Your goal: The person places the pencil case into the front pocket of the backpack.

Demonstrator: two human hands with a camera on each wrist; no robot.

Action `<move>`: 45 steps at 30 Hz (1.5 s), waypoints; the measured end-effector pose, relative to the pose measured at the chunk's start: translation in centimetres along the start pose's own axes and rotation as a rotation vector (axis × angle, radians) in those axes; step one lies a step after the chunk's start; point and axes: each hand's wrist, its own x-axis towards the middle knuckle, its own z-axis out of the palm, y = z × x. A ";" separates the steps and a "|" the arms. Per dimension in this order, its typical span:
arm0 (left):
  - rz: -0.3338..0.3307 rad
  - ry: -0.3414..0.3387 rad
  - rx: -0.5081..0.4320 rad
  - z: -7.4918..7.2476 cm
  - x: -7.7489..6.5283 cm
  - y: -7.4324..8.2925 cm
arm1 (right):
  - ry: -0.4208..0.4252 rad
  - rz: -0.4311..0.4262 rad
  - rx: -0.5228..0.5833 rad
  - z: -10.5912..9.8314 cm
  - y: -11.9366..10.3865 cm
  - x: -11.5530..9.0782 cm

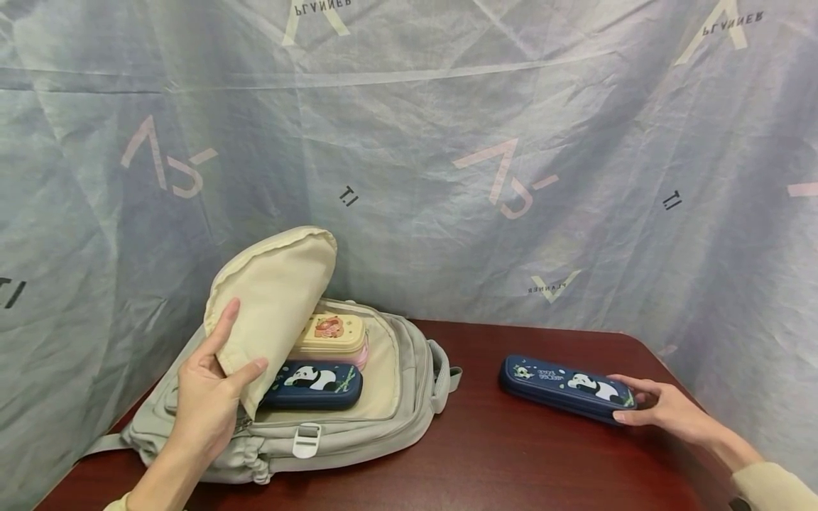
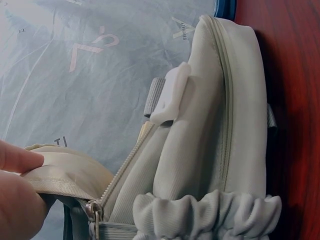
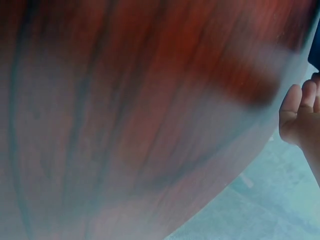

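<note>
My left hand [image 1: 209,394] holds up the cream-lined flap [image 1: 281,291] of a pale grey backpack [image 1: 409,426] lying on its back. Thumb and fingers lie at the flap's edge, also seen in the left wrist view. Inside the backpack, a dark blue panda pencil case [image 1: 319,387] lies in front of a yellow pencil case [image 1: 335,330], which sits over something pink [image 1: 362,357]. The flap covers their left ends. At the right, my right hand [image 1: 671,410] grips the near end of a second blue panda pencil case [image 1: 543,387], thumb in front and fingers behind.
Under everything is a dark red wooden table [image 1: 498,454]. A grey printed cloth [image 1: 409,177] hangs behind it and along both sides. A white buckle [image 1: 307,440] sits on the backpack's front side, and a strap loop [image 1: 442,376] sticks out at its right end.
</note>
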 end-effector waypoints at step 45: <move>-0.010 -0.005 -0.003 0.0 0.1 0.0 | 0.098 0.096 0.184 2.5 -6.2 -2.0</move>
